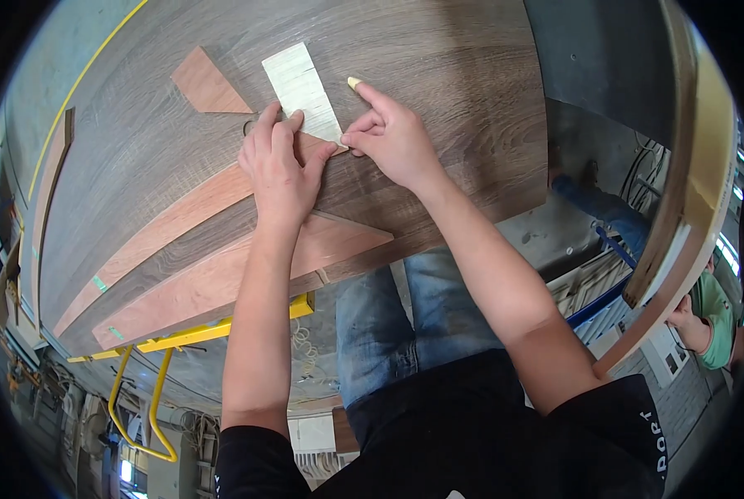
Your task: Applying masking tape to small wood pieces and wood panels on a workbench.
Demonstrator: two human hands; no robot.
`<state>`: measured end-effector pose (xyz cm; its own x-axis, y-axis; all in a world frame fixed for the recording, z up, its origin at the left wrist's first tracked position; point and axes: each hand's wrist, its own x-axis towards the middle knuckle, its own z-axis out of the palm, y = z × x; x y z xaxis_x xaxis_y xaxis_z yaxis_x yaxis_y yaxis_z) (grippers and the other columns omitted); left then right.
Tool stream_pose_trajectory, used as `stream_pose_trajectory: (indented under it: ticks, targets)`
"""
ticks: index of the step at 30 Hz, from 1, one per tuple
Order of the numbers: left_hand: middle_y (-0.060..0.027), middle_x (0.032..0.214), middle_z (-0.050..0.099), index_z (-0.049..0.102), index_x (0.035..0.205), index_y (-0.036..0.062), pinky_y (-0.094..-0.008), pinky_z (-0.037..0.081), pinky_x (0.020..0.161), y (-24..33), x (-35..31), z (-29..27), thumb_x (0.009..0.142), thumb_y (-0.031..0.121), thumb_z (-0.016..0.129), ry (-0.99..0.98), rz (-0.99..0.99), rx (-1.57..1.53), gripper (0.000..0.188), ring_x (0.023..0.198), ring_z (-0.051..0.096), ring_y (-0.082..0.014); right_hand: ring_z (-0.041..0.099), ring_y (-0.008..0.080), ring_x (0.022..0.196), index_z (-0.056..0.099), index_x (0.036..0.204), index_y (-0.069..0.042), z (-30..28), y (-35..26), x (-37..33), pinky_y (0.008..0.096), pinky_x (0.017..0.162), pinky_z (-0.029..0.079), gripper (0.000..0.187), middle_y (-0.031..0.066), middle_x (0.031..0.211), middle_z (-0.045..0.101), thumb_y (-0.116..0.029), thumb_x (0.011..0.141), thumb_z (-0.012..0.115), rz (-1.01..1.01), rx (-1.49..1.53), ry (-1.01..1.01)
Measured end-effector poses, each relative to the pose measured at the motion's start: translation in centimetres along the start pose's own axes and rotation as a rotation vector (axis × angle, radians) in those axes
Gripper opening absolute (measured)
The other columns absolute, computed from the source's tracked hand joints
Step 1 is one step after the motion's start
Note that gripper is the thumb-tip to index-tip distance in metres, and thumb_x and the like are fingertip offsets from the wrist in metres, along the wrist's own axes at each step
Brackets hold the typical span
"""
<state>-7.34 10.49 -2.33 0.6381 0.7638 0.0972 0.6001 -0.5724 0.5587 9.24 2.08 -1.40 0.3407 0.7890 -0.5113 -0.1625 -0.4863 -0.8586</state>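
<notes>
Thumb and fingers parted, the left hand (282, 170) rested over the end of a long, tapering wooden strip (172, 220), its fingertips at the lower end of a pale rectangular sheet (302, 83). The right hand (395, 140) held its thumb and bent fingers together at that sheet's lower right corner, index finger extended; whether it gripped the corner could not be told. Nearby lay a second tapering strip (197, 287) and an angular wooden piece (210, 85), all upon a dark wood-grain board (472, 91).
</notes>
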Motion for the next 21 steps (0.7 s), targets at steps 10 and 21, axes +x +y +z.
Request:
stream_pose_trajectory:
  ticks: [10,21]
  targets:
    - [-0.01,0.15,0.05,0.06,0.132,0.0117,-0.0493,0.035,0.105,-0.2,1.0,0.7,0.078,0.031,0.082,-0.057,0.065,-0.078,0.061,0.126,0.05,-0.036,0.07,0.0137,0.085,0.039,0.15,0.003,2.1,2.4,-3.3,0.0287,0.079,0.057,0.072,0.0136,0.106,0.074,-0.004,0.088,0.074,-0.168,-0.176,0.339]
    - [-0.0076,0.155,0.044,0.059,0.14,0.017,-0.0497,0.034,0.105,-2.6,0.0,0.8,0.08,0.034,0.079,-0.065,0.021,0.042,0.065,0.129,0.048,-0.0336,0.066,0.0378,0.094,0.059,0.13,-0.004,3.6,-15.3,-19.3,0.0435,0.083,0.054,0.048,0.0153,0.11,0.068,-0.009,0.085,0.074,-0.704,-0.733,0.467]
